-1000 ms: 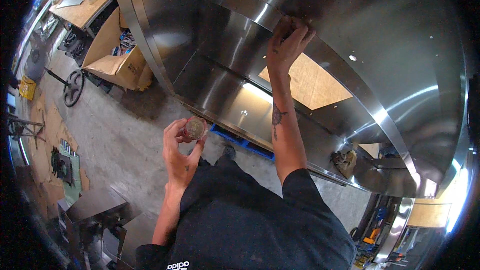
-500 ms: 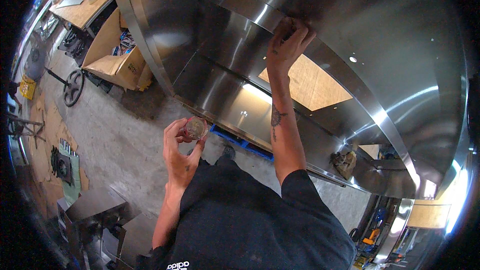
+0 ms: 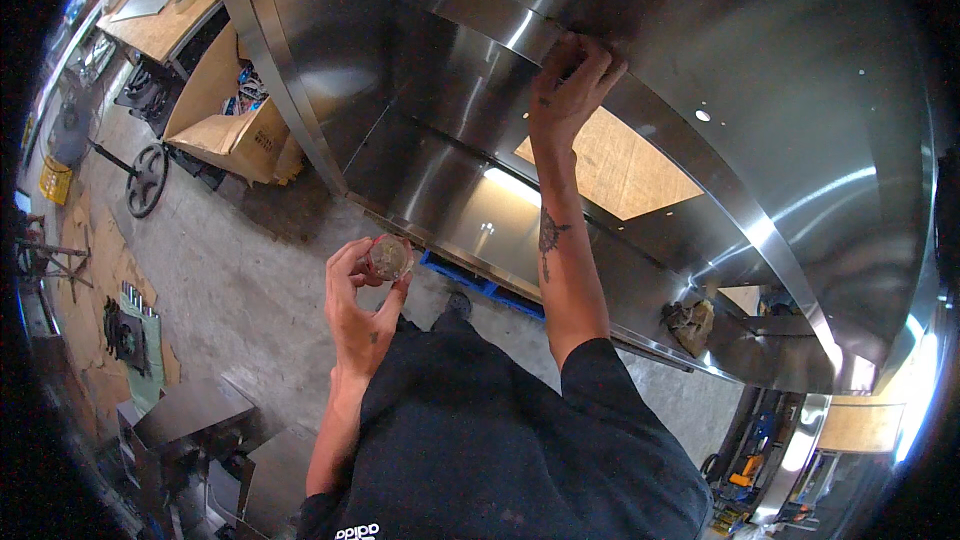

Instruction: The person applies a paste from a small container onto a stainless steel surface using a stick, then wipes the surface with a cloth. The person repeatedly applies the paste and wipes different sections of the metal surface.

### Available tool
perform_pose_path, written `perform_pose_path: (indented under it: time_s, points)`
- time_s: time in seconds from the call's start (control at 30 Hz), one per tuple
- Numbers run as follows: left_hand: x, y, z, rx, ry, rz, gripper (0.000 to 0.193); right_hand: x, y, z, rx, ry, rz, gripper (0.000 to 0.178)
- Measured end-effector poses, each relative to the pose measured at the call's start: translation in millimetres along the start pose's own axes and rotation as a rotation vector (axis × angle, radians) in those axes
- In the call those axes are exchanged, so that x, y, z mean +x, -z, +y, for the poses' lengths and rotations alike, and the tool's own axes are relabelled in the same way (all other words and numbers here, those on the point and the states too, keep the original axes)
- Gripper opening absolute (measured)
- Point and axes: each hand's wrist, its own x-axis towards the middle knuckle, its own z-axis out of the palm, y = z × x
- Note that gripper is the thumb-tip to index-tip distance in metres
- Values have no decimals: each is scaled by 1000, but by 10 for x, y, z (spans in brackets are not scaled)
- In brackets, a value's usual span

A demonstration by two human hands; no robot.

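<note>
My left hand (image 3: pixel 356 292) is wrapped round a small round clear container (image 3: pixel 389 258) with a reddish side, held in front of my body. What lies inside it is too small to name. Up and to the right, my right hand (image 3: pixel 578 75) reaches to a bent strip of shiny sheet metal (image 3: pixel 650 115) on a large stainless steel structure (image 3: pixel 790 70). Its fingers are curled together against the strip's edge. Shadow and the hand itself hide whatever may be between the fingertips.
A wooden panel (image 3: pixel 610 165) shows through an opening beneath my right forearm. A crumpled brown bag (image 3: pixel 690 325) rests inside the structure. To the left stand a cardboard box (image 3: pixel 225 140), a wooden-topped bench (image 3: pixel 160 15) and a black handwheel (image 3: pixel 147 180). Metal boxes (image 3: pixel 190 415) occupy the lower left.
Both hands keep nearly the same places and grips. The whole view has shifted very slightly.
</note>
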Motion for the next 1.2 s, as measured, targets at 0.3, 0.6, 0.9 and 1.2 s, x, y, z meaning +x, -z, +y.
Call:
perform_pose_path:
  time_s: [0.3, 0.6, 0.9, 1.2]
  points:
    - [-15, 13, -11, 29, -36, 6, 67, -85, 8, 11, 99, -176, -99, 21]
    - [-2, 13, 5, 13, -39, 18, 65, 44, 65, -7, -137, 108, -50, 23]
    - [260, 132, 209, 54, -89, 38, 64, -218, 1304, -1178, 583, -480, -741, 15]
    - [270, 60, 226, 68, -192, -20, 60, -431, 1689, -1662, 338, -231, -945, 25]
